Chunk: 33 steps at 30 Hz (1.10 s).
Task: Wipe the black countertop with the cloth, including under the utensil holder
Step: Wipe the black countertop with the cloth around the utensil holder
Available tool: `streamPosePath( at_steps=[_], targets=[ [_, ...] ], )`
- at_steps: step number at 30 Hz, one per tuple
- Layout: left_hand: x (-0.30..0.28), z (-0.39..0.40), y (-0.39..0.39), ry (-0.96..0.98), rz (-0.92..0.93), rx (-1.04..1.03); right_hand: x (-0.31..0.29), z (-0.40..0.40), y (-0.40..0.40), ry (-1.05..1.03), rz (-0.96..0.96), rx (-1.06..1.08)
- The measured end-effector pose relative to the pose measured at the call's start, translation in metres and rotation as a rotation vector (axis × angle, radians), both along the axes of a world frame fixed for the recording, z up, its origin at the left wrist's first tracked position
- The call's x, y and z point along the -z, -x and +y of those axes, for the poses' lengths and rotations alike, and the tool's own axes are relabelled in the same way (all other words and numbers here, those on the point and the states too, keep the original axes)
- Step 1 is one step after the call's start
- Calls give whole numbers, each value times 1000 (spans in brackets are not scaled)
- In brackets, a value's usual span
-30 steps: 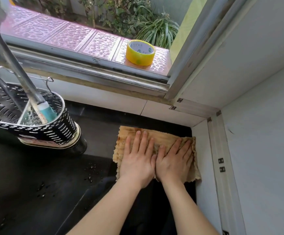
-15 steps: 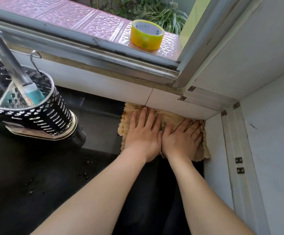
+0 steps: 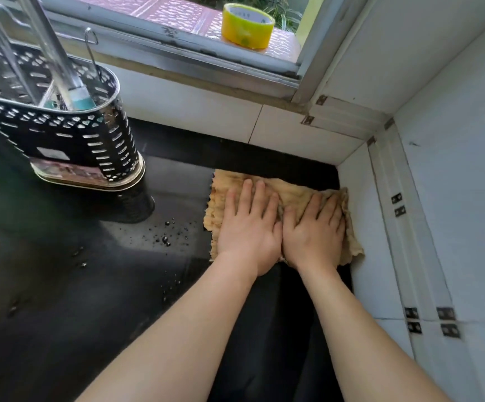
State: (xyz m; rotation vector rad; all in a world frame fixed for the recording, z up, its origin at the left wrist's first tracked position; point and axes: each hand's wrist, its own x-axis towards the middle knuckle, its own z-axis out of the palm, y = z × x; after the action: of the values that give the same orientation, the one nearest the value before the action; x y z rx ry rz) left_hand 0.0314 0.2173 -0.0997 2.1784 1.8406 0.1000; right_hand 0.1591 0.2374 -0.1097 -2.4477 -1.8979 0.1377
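A tan, wrinkled cloth (image 3: 290,189) lies flat on the black countertop (image 3: 90,285), in the back right corner beside the white side wall. My left hand (image 3: 248,230) and my right hand (image 3: 312,233) press palm-down on it side by side, fingers stretched toward the window. A narrow strip of black counter shows between the cloth and the back wall. The perforated metal utensil holder (image 3: 70,134) stands on the counter to the left of the cloth, with metal-handled utensils in it.
Water droplets (image 3: 166,239) dot the counter between the holder and the cloth. A roll of yellow tape (image 3: 247,26) sits on the sill outside the window. White tiled walls (image 3: 380,227) close in the corner at the back and right.
Both hands pushed the cloth up against the back wall, then slid it back toward me, leaving a strip of bare counter behind it. The utensil holder has stayed in place.
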Motion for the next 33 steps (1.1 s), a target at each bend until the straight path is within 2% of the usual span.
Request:
streamPosePath(
  at_steps=[11, 18, 27, 33],
  targets=[
    [-3, -180, -10, 29, -32, 67, -8, -185, -13, 45, -60, -21],
    [2, -264, -13, 2, -70, 92, -4, -272, -17, 25, -86, -4],
    [9, -323, 12, -26, -90, 117, -7, -332, 13, 62, -83, 130],
    [12, -338, 52, -21, -83, 55, -4, -344, 57, 81, -76, 96]
  ],
)
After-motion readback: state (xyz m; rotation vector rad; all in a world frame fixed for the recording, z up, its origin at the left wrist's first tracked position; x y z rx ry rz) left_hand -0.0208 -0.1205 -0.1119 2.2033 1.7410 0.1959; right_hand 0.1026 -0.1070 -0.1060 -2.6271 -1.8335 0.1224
